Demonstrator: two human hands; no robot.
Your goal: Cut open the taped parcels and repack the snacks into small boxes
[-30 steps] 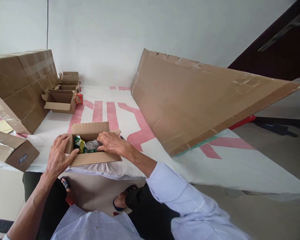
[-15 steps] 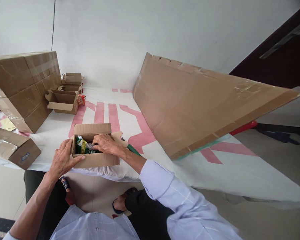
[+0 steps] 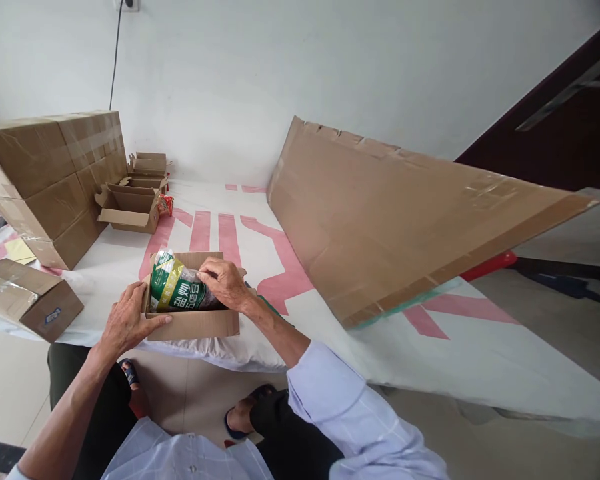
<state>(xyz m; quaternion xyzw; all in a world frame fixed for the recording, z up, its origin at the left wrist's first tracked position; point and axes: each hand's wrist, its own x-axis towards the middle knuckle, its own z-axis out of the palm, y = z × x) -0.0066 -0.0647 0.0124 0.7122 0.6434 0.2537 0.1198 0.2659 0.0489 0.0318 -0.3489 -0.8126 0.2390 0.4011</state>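
An open cardboard box [image 3: 193,327] sits at the table's near edge. My left hand [image 3: 130,315] grips its left end, thumb over the front flap and fingers along the outer side. Between the thumb and fingers of my right hand [image 3: 225,281] is a green, white and yellow snack bag [image 3: 173,283] with large white lettering and a clear part. The bag is tilted, its left end standing above the box rim and its lower part inside. My right wrist passes over the box's right end, and what lies under the bag is hidden.
Taped cartons [image 3: 55,180] are stacked at the left, with a closed small box [image 3: 35,297] before them. Several open boxes [image 3: 130,207] and a red packet [image 3: 166,205] stand farther back. A large cardboard sheet [image 3: 405,220] leans across the right side of the cloth-covered table [image 3: 260,333].
My right hand has lifted the green bag partly up out of the box, so more of its printed face shows. My left hand stays on the box's left end.
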